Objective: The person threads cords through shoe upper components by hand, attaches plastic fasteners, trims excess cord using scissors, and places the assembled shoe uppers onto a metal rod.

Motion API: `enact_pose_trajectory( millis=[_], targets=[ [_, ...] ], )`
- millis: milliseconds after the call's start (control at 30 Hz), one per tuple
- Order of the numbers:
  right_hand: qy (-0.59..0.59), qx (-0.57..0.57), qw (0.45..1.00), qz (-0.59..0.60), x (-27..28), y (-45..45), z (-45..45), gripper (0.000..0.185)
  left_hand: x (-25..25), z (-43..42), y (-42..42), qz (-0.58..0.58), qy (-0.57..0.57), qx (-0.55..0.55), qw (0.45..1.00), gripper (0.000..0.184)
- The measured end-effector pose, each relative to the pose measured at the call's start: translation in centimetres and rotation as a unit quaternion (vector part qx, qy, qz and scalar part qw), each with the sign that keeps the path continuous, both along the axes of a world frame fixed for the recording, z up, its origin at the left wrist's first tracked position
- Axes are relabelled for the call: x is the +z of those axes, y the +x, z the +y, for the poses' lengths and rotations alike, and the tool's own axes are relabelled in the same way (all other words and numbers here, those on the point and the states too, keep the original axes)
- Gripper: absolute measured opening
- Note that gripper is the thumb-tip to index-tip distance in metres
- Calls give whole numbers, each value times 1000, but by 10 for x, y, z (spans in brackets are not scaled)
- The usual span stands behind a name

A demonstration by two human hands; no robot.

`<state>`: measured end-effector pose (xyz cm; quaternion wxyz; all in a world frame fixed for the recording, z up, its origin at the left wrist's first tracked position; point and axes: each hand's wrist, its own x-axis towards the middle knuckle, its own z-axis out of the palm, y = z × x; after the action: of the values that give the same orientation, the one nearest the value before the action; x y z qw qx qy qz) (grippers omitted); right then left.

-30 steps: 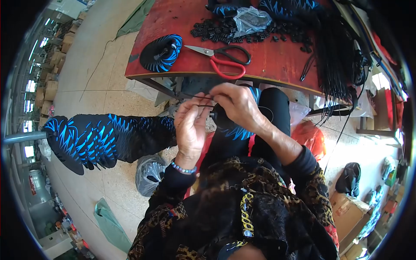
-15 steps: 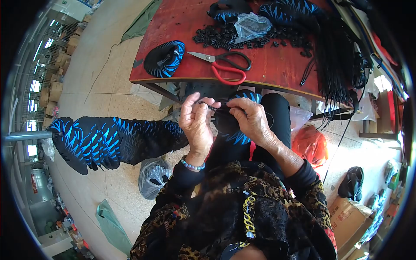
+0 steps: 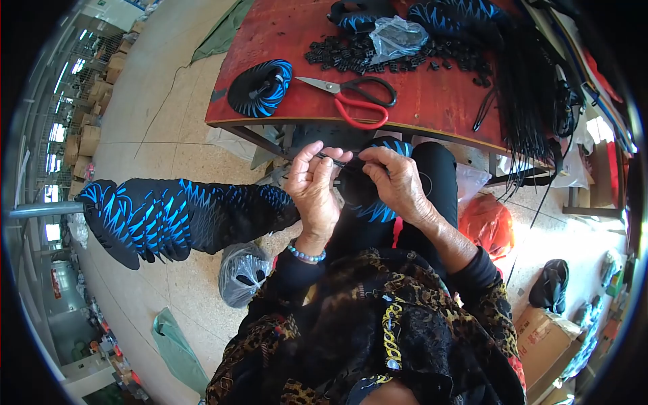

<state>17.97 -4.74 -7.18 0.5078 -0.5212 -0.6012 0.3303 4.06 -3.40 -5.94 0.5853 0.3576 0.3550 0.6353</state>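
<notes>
My left hand [image 3: 315,196], with a beaded bracelet at the wrist, pinches a thin black cord [image 3: 343,162] between thumb and fingers. Close on its right, my right hand [image 3: 399,187] is closed at the fingertips on the same cord. A loop of the cord curves beside my right hand. Under both hands, a black and blue patterned piece [image 3: 378,210] lies on my lap, partly hidden by them. Beyond the hands, scissors [image 3: 351,94] with one red and one black handle lie on the red table [image 3: 270,30], beside a rounded black and blue piece [image 3: 260,88].
Small black parts [image 3: 337,54] and a clear plastic bag [image 3: 398,39] lie on the table. Black cords [image 3: 526,128] hang over its right edge. A stack of black and blue pieces [image 3: 169,217] sits on a metal bar at left. A red bag [image 3: 486,226] stands at right.
The cord between my hands was stretched out a second ago and is now bunched at the fingertips. My left palm has turned upward. The view has shifted slightly.
</notes>
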Motion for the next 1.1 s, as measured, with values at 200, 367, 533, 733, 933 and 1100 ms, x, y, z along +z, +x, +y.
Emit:
enact_pose_trajectory(
  millis=[200,367,533,733,933,1100],
  targets=[
    [1,8,1000,-11,-1,1,2,20,-3,2,-2,21,4,-5,1000,23],
    [-23,-45,998,24,4,24,6,20,2,30,-33,-17,1,31,999,20],
    [-86,-110,989,51,5,59,11,22,-3,61,-96,-74,26,77,994,18],
    [-4,18,998,-61,14,29,29,29,3,53,-87,-104,11,70,992,18],
    [80,135,986,-60,46,-38,64,27,45,50,-60,-87,50,29,995,24],
    [33,182,981,-60,79,-62,67,19,49,38,-50,-43,24,83,995,34]
  ],
)
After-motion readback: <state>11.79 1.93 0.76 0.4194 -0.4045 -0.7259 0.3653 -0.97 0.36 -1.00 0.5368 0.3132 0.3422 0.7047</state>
